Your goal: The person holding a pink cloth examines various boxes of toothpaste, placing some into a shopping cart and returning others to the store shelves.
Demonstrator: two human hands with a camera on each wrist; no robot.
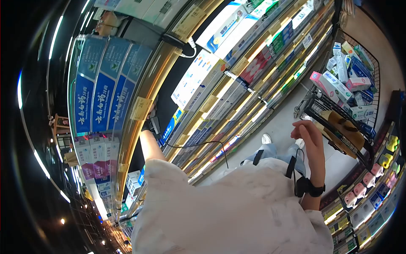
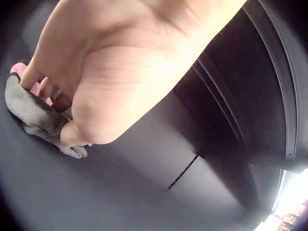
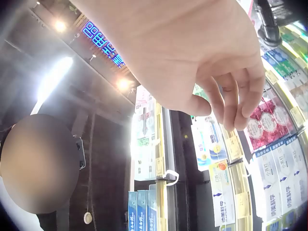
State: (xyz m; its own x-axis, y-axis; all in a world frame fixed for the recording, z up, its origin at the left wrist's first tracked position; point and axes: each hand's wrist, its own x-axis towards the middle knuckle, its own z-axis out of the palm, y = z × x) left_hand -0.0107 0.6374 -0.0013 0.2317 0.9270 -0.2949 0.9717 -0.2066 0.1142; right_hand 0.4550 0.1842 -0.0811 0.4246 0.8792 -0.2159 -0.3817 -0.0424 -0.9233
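Note:
My left hand (image 2: 115,72) grips a grey cloth (image 2: 36,113) with a pink part (image 2: 19,70), its fingers and thumb bent round it. The cloth lies against a dark, smooth shelf surface (image 2: 125,187). In the head view the left forearm (image 1: 151,146) reaches in behind the shelf edge, and most of that hand is hidden. My right hand (image 1: 312,142) hangs free near the shopping cart with loosely bent fingers and nothing in it. The right wrist view shows that hand (image 3: 207,57) overlapping the shelves of boxes.
Blue toothpaste boxes (image 1: 103,97) stand on the shelf at left, behind a price-tagged edge (image 1: 139,108). Lower shelves hold more boxes (image 1: 258,65). A cart (image 1: 327,114) piled with boxes (image 1: 338,86) stands at right. A thin black cable (image 1: 198,144) hangs by the left arm.

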